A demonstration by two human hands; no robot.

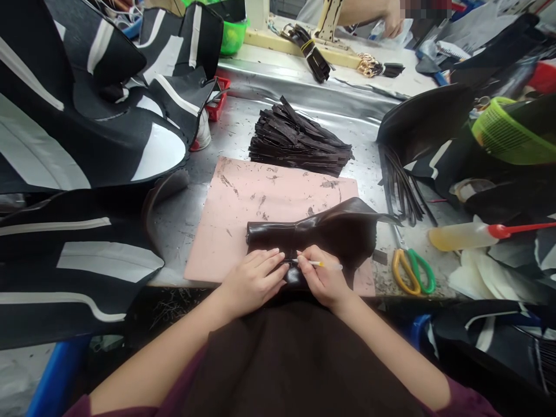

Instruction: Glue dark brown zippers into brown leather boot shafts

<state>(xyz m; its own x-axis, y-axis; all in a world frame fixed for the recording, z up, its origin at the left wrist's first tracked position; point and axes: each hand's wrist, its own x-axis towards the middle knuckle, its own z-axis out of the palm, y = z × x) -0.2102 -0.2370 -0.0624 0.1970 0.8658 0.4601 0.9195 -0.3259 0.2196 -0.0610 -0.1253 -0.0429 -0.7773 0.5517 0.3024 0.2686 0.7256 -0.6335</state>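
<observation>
Both hands together over the near edge of the surface, working on a glossy dark brown piece that lies on a pink mat. Piece rolled into a tube at its far left side, flaring wide to the right; near part reaches the mat's front edge, close to the wearer's dark apron.

Left hand: palm down, fingers outstretched and close together, fingertips resting on the piece. Right hand: thumb and fingers pinching a slim pen-like tool, white with a yellow band, held nearly level. Its tip points left, just beside the left fingertips; whether it touches the piece, cannot tell.

Mat marked with dark smudges. Beyond it, a heap of dark strips. Right of the mat: scissors with one orange and one green handle, then a bottle of yellowish liquid, red nozzle, on its side. Green basket farther right. Left side: large black panels with white strips and patches. At the far side, another person's hand
</observation>
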